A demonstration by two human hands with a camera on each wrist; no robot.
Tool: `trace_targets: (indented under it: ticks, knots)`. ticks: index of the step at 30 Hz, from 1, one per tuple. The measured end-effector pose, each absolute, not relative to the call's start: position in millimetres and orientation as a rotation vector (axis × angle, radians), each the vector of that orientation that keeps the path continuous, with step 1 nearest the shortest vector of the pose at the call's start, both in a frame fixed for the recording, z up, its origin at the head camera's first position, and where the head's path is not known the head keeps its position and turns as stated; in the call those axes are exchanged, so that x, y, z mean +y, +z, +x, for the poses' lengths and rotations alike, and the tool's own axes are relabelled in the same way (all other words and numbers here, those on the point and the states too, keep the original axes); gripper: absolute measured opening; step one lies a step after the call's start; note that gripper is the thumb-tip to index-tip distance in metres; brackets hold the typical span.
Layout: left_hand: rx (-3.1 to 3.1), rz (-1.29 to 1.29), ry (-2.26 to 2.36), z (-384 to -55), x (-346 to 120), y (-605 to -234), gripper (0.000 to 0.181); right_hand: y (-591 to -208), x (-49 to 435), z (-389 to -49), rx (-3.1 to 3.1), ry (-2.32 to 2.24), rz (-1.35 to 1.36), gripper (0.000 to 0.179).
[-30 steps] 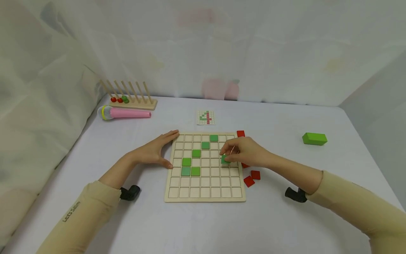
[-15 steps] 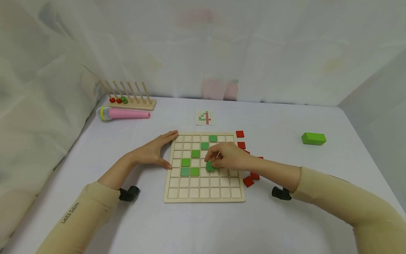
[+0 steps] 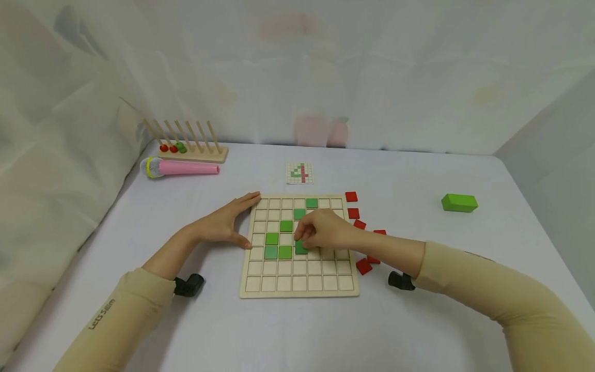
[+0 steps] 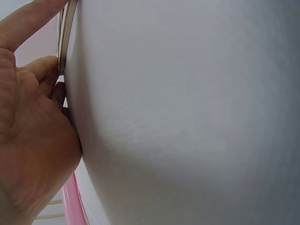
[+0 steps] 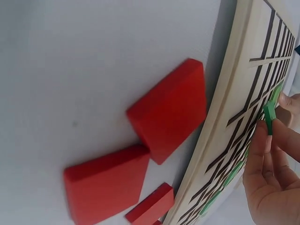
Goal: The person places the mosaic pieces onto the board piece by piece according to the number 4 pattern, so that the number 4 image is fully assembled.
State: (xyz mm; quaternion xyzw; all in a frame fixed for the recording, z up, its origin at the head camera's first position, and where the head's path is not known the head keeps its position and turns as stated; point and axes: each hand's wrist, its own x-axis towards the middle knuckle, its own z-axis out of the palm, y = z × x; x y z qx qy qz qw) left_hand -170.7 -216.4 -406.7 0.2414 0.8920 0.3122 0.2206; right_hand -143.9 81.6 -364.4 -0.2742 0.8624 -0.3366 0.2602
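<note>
A square wooden grid board (image 3: 315, 283) lies flat on the white-covered table. My right hand (image 3: 327, 231) pinches a green square tile (image 3: 301, 248) between thumb and fingers, low over the board's middle. In the right wrist view that tile (image 5: 269, 115) is tilted above the cells. Just left of it sits a light-green tile (image 3: 285, 252), in a row with a bluish-green one (image 3: 270, 252). Several more green tiles climb diagonally to the far edge. My left hand (image 3: 223, 221) rests at the board's left edge, thumb and fingers spread, fingertips touching the far left corner.
Several red square tiles (image 3: 364, 266) lie loose along the board's right side. Behind the board is a small pattern card (image 3: 299, 173). A pink toy microphone (image 3: 188, 167) and a wooden peg stand (image 3: 200, 154) are back left; a green block (image 3: 459, 203) is at the right.
My right hand has carried the green tile leftward across the board, to beside the light-green tile, uncovering red tiles at the right. The left hand has stayed at the edge.
</note>
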Motion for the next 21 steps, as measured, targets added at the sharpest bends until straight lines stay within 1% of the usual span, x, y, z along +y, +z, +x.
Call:
trace_targets:
  ticks: [21]
  knots:
    - [2.459,0.664,0.875,-169.3,-216.0,-404.1,0.122,-367.1,76.4,-139.0,2.366,-0.862,-0.704,0.008]
